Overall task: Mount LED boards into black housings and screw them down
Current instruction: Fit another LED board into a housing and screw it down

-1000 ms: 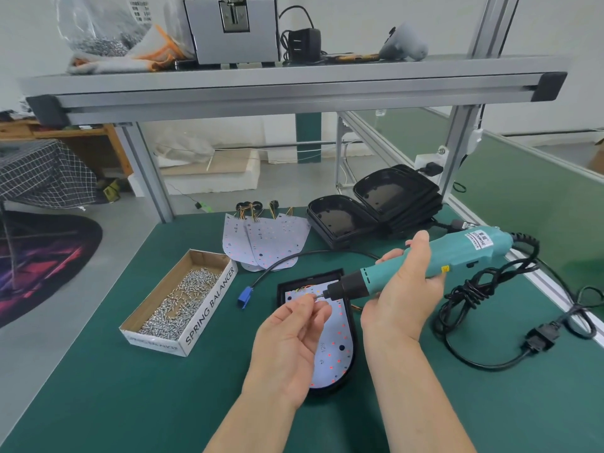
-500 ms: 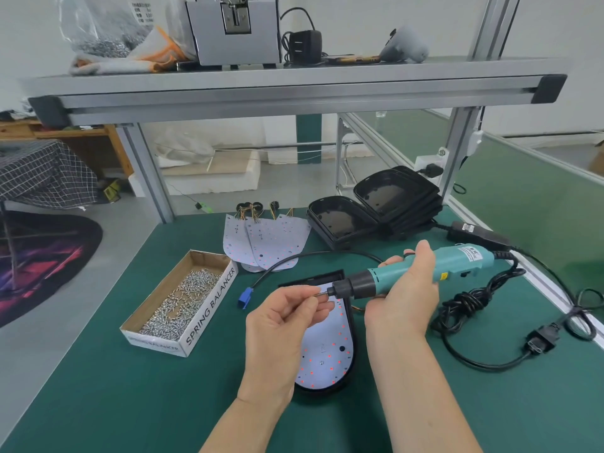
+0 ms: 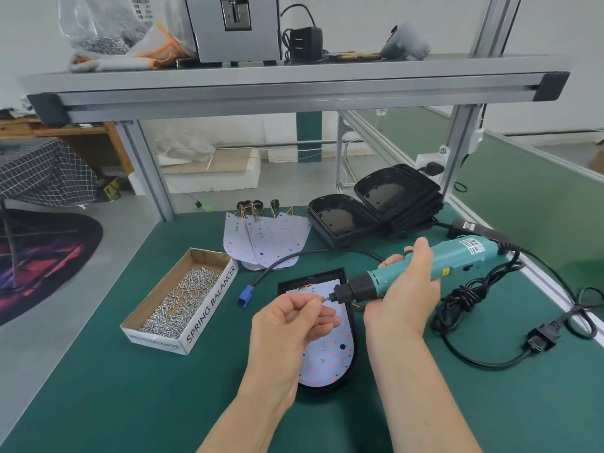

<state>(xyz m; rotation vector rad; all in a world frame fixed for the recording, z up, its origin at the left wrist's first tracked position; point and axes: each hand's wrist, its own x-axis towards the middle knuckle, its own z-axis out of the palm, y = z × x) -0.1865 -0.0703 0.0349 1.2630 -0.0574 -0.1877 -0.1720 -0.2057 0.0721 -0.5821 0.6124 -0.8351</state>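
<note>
Desk point(image 3: 98, 403): green-topped.
Housing point(image 3: 328, 389): black, mid-desk near the front edge, with the board point(image 3: 330, 358) seated inside.
Driver point(image 3: 457, 256): gripped by the right hand point(image 3: 405, 289), fingers wrapped round it.
Left hand point(image 3: 284, 328): fingers pinching a screw point(image 3: 323, 299) at the bit.
Step judged: screw being loaded.
Next: the bit is to be stood over a board hole.

**Clearance, green bench mat point(image 3: 98, 403): bare near left and near right; centre, right and far edge occupied.**
Left: open-topped screw box point(image 3: 210, 308). Far: spare LED boards point(image 3: 268, 237), stacked black housings point(image 3: 376, 210); a cable point(image 3: 327, 250) with blue connector point(image 3: 244, 295) crosses in front of them. Centre: housing point(image 3: 310, 276), with left hand point(image 3: 287, 331) pinching a screw point(image 3: 323, 299) and right hand point(image 3: 405, 289) gripping the screwdriver point(image 3: 451, 256) above it. Right: coiled cord point(image 3: 467, 295), plug point(image 3: 539, 338). Overhead: shelf beam point(image 3: 294, 89) on posts point(image 3: 148, 171).
</note>
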